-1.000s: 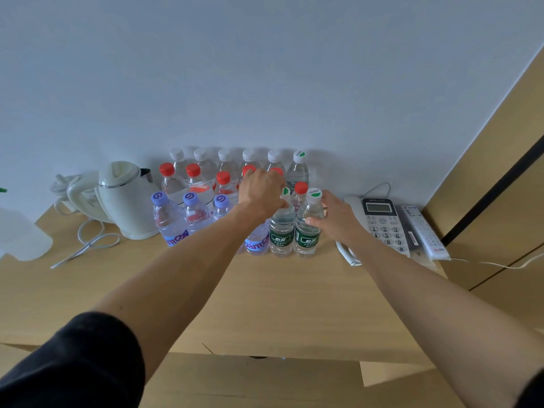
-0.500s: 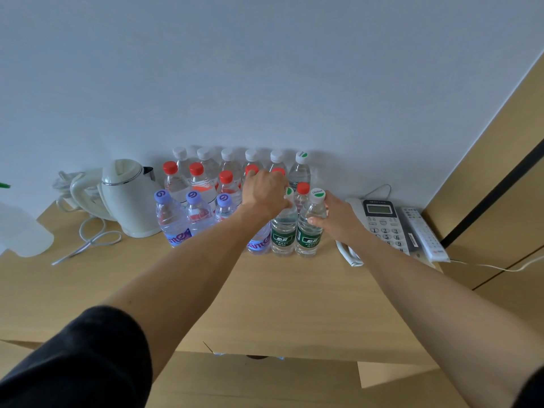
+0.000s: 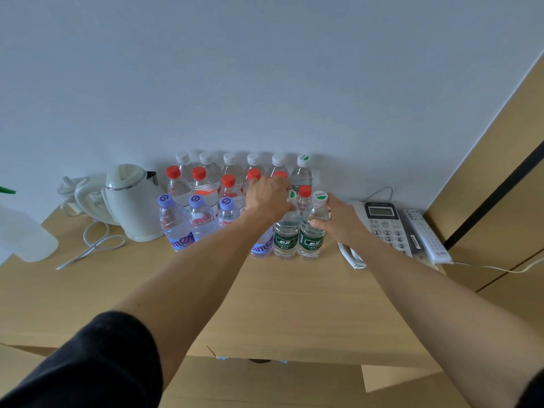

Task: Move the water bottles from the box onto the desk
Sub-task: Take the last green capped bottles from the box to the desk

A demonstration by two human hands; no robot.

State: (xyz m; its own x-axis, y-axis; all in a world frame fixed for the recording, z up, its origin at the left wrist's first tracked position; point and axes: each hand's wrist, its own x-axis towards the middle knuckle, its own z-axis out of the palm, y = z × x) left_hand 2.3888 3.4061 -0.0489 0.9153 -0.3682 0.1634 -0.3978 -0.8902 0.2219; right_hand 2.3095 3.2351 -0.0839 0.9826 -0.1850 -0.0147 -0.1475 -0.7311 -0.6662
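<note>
Two green-labelled bottles stand upright, caps up — right hand [image 3: 338, 219] grips one [image 3: 312, 228], left hand [image 3: 268, 197] curls over the other [image 3: 287, 231].

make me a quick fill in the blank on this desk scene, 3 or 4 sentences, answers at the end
1. The right hand holds a bottle with a ____ label.
2. The white kettle stands to the ____ of the bottle group.
3. The three bottles at front left have ____ caps.
4. Beside the phone, toward the wooden panel, lies a white ____.

Missing words: green; left; purple; remote control
</note>
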